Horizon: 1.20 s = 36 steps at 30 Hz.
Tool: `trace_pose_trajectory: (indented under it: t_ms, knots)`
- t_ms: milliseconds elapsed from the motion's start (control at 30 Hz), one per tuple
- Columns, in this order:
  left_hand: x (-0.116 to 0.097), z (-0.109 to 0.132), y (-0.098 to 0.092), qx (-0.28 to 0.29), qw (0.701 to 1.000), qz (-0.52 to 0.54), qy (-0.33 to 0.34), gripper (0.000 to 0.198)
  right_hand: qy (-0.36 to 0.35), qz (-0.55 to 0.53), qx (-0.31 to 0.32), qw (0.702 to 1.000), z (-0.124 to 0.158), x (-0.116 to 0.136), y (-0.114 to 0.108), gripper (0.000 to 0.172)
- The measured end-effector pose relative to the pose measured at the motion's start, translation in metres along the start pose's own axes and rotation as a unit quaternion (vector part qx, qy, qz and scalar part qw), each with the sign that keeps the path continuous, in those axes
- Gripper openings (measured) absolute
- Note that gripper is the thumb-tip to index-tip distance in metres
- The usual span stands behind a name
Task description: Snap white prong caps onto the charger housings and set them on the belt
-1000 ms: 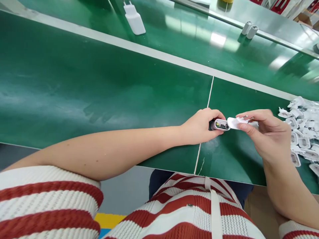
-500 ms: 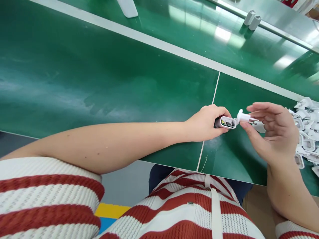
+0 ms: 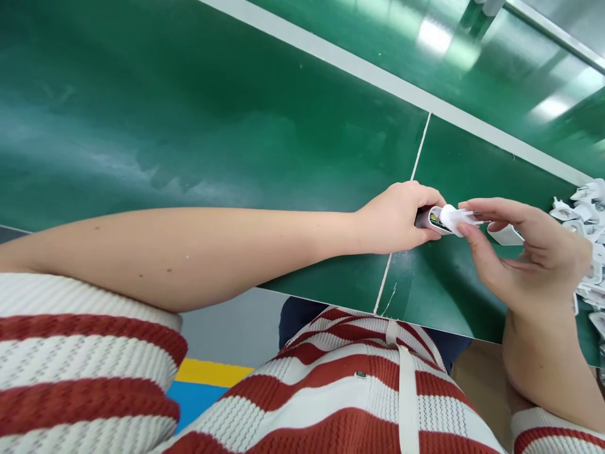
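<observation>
My left hand is wrapped round a small white charger housing whose open end shows a circuit board inside. My right hand pinches a white plug cap with metal pins between thumb and forefinger and holds it against that open end. A second white piece lies under the other fingers of the right hand. Both hands hover just above the green work surface.
A heap of several white plug caps lies at the right edge of the green surface. A pale strip separates the near surface from a green conveyor belt behind. A thin seam runs under my hands.
The right hand has brought the plug cap leftward until it meets the open end of the housing. The view has tilted down, so the chargers on the belt have left the frame.
</observation>
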State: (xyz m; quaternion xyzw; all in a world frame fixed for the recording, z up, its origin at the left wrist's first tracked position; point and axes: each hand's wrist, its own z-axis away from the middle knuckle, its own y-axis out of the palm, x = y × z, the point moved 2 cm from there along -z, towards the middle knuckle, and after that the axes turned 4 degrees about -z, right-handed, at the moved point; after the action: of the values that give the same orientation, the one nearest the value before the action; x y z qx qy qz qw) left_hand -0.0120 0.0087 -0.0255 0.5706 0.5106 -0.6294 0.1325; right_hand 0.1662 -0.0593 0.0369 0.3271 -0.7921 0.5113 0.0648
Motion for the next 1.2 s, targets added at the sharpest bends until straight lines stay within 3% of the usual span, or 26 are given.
trace_pose_trajectory:
  t_ms: [200, 433, 800, 1033, 1200]
  knots:
    - [0.001, -0.001, 0.000, 0.000, 1.000, 0.003, 0.002, 0.023, -0.042, 0.034, 0.033, 0.998, -0.006, 0.000, 0.006, 0.031]
    - [0.000, -0.002, -0.001, 0.004, 1.000, 0.011, -0.001, 0.022, -0.041, -0.022, 0.014, 0.999, -0.003, -0.006, 0.005, 0.044]
    - [-0.001, -0.002, 0.001, -0.018, 1.000, 0.001, 0.014, 0.023, -0.031, 0.023, -0.024, 0.999, 0.008, -0.013, 0.018, 0.029]
    - [-0.002, -0.002, 0.001, -0.031, 0.999, 0.009, 0.011, 0.020, -0.170, 0.089, -0.050, 0.980, -0.003, -0.001, 0.022, 0.031]
    - [-0.003, -0.002, 0.001, -0.026, 1.000, 0.007, -0.001, 0.020, -0.099, 0.056, -0.026, 0.993, -0.002, -0.005, 0.023, 0.025]
